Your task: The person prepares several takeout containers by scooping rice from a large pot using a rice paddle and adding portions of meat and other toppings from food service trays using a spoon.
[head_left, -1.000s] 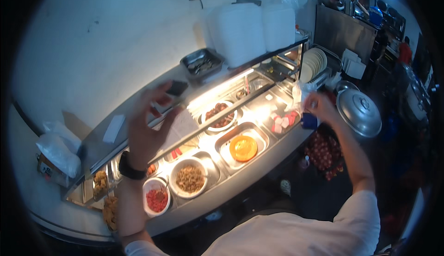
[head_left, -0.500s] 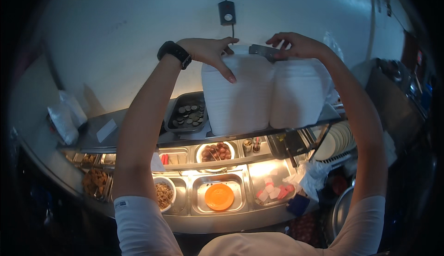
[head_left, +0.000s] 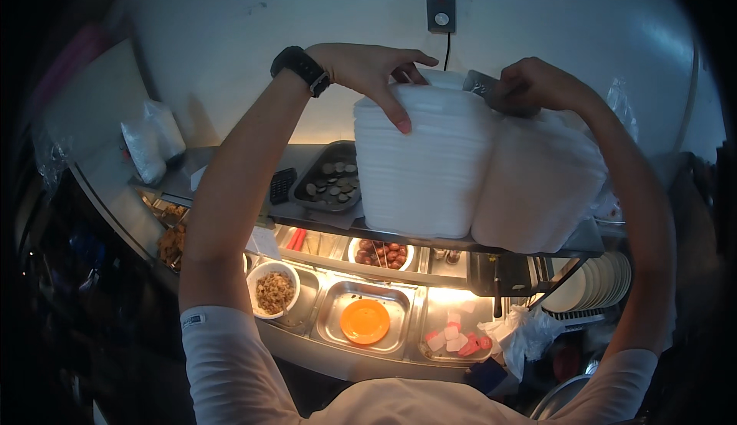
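A tall stack of white foam food boxes (head_left: 422,168) stands on the raised shelf, with a second stack of pale boxes (head_left: 537,183) leaning a little to its right. My left hand (head_left: 368,76) rests over the top left of the first stack, thumb on the front face and fingers spread. Above the second stack, my right hand (head_left: 543,83) is closed on a dark grey, flat, oblong thing (head_left: 480,85); my fingers cover part of it, and I cannot make out its kind. A black watch (head_left: 299,70) circles my left wrist.
Left of the stacks on the shelf is a dark tray of coins (head_left: 332,183). Below sit lit steel pans, an orange plate (head_left: 365,321), a bowl of minced food (head_left: 274,290) and a bowl of brown balls (head_left: 384,254). White plates (head_left: 591,283) stand racked at right.
The view has shifted, so the shelf now sits tilted. My right fingers have closed round the dark flat thing and the right-hand stack leans more. My left hand stays on its stack.
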A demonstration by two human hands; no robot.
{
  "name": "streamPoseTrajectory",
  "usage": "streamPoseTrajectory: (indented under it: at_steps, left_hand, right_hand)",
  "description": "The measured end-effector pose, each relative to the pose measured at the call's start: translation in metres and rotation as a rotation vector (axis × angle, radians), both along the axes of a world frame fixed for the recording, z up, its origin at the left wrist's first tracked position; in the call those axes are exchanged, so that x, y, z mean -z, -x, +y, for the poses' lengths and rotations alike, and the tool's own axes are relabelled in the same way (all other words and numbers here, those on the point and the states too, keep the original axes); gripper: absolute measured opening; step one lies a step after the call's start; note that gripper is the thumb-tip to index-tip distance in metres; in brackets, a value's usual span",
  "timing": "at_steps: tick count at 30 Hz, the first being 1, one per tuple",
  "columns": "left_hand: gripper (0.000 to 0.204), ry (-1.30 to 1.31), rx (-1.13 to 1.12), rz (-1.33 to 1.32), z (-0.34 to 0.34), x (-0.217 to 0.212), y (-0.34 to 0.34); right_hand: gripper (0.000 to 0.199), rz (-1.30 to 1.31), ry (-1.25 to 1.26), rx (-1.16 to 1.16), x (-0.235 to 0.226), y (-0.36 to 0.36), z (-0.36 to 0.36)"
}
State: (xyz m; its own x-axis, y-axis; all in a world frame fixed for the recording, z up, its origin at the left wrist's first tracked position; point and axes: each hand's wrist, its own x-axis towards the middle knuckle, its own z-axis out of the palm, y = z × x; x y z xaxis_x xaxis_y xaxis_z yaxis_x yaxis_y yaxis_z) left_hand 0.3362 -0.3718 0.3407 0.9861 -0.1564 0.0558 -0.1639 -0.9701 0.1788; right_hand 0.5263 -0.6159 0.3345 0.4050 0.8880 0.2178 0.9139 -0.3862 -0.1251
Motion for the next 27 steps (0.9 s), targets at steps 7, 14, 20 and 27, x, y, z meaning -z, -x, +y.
streamPoseTrajectory:
  at_steps: [7, 14, 20, 27]
  left_hand:
    - [0.096, 0.048, 0.119, -0.336, -0.012, -0.011, 0.019]
    - [0.08, 0.693, 0.094, -1.026, 0.031, 0.018, 0.114]
    - [0.082, 1.648, 0.182, -0.842, 0.02, 0.14, 0.258]
    - [0.097, 2.055, -0.186, 0.01, -0.017, 0.373, 0.421]
  right_hand:
    - [0.021, 0.03, -0.573, 0.139, -0.014, -0.028, -0.005]
    - [0.026, -0.159, -0.045, -0.077, 0.016, -0.002, 0.013]
    - [0.037, -0.314, -0.654, -0.287, 0.016, 0.116, -0.012]
    - [0.045, 0.172, -0.524, -0.39, 0.283, 0.34, 0.036]
